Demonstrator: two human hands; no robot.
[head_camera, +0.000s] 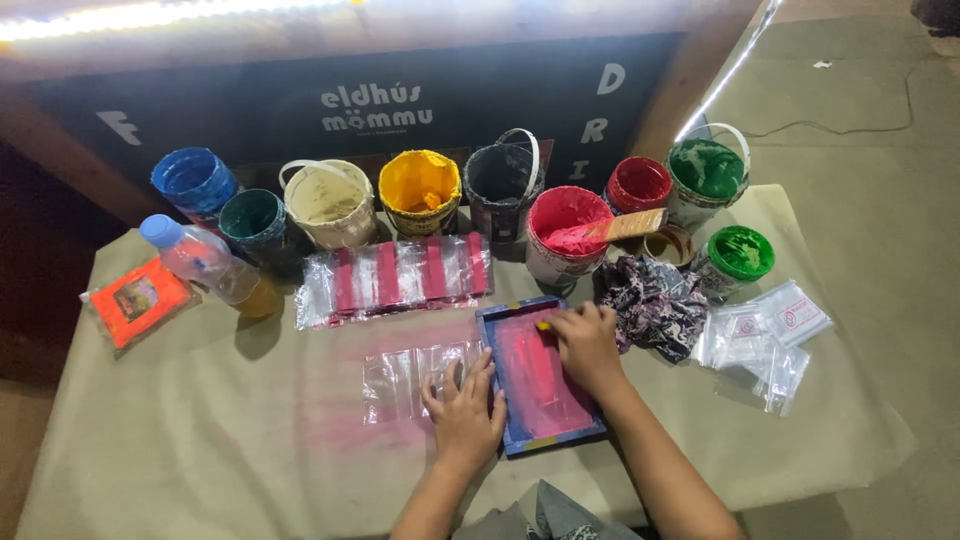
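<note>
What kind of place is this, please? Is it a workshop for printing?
Probably a small screen-printing workspace. A row of open paint tubs, such as the yellow tub, stands behind a pink-inked screen frame, and clear plastic bags lie on the cloth-covered table.

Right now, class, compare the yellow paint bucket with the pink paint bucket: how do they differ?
The yellow bucket stands in the back row; the pink bucket sits nearer the frame under the right hand. A wooden paddle rests across the pink bucket; the yellow bucket has none. Both are open, paint-smeared and upright.
</note>
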